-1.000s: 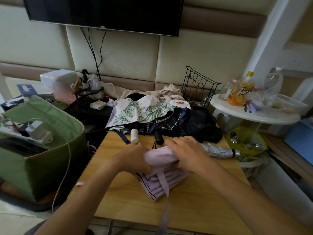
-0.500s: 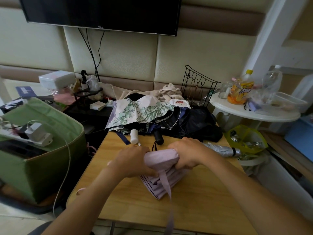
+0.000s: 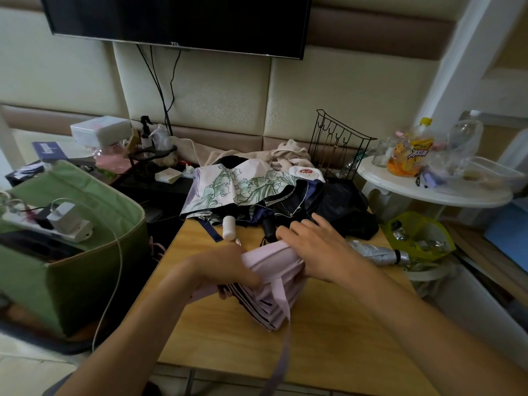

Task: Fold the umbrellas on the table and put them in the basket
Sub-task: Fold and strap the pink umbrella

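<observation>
A lilac folding umbrella (image 3: 271,281) lies half gathered on the wooden table (image 3: 328,338), its strap hanging off the near edge. My left hand (image 3: 225,270) grips its left side with curled fingers. My right hand (image 3: 317,250) rests over its top right, fingers spread on the fabric. Behind them lie a floral white umbrella (image 3: 240,184) with a white handle, a dark umbrella (image 3: 328,207) with a black handle, and a rolled silver umbrella (image 3: 374,252). A green fabric basket (image 3: 85,267) stands left of the table.
A power strip with chargers (image 3: 57,224) lies across the basket's top, its cable hanging down. A black wire rack (image 3: 340,144) stands behind the umbrellas. A white round side table (image 3: 428,192) with bottles is at right, a bin with a yellow bag (image 3: 420,238) below it.
My right hand has loosened from a curled grip and now lies flatter over the lilac umbrella's top. My left hand has kept its hold; the bundle has shifted slightly.
</observation>
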The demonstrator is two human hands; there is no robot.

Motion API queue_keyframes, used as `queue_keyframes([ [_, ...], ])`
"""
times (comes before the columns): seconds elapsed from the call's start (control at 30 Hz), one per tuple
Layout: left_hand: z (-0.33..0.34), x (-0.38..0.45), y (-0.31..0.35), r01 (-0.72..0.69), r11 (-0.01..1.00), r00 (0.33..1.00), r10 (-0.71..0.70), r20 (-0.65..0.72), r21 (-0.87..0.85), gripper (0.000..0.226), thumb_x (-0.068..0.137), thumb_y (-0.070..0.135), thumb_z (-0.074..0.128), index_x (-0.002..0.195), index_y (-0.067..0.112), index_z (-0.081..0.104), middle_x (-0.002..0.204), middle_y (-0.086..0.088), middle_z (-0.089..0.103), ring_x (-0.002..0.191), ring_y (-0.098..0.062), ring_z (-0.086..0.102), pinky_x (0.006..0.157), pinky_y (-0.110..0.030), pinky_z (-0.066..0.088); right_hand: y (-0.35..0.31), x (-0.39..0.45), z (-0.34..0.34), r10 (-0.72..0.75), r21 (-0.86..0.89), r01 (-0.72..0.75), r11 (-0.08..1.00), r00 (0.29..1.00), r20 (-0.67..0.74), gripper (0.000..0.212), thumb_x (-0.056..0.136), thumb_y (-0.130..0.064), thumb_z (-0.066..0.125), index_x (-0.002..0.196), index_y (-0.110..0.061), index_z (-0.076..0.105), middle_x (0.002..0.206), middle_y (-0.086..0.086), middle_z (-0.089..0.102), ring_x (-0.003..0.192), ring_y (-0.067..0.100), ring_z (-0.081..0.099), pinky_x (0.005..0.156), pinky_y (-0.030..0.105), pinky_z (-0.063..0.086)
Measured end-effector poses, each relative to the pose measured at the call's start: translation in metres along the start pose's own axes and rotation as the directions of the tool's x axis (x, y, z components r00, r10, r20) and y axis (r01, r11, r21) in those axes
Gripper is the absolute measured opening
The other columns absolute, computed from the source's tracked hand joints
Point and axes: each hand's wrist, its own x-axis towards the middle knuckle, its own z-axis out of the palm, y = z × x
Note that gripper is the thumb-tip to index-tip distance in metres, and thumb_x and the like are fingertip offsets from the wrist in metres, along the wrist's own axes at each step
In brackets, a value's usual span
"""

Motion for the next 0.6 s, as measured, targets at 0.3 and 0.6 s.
queue_keyframes([
  [0.3,-0.004,-0.006,-0.006,-0.126,0.991,0.985,0.12,0.127,0.043,0.044,0.08,0.049,0.081,0.1,0.011,0.071,0.087,-0.009,0.074,0.068,-0.019,0.064,0.066,-0.037,0.053,-0.007,-0.01,0.001,0.044,0.077,-0.048,0.996,0.998,0.047,0.031,0.085,-0.024,0.072,0.11,-0.027,0.054,0.107,0.0,0.064,0.103,0.024,0.06,0.078,0.036,0.036],
  [0.6,0.039,0.001,-0.009,-0.244,0.849,0.882,0.395,-0.256,0.468,0.072,0.081,0.092,0.034,0.101,0.027,0.059,0.086,0.009,0.062,0.079,-0.015,0.06,0.063,-0.033,0.035,-0.004,0.003,0.001,0.039,0.13,-0.078,0.989,0.959,0.28,0.035,0.076,-0.038,0.08,0.105,-0.031,0.062,0.105,-0.003,0.062,0.098,0.021,0.056,0.08,0.038,0.043],
])
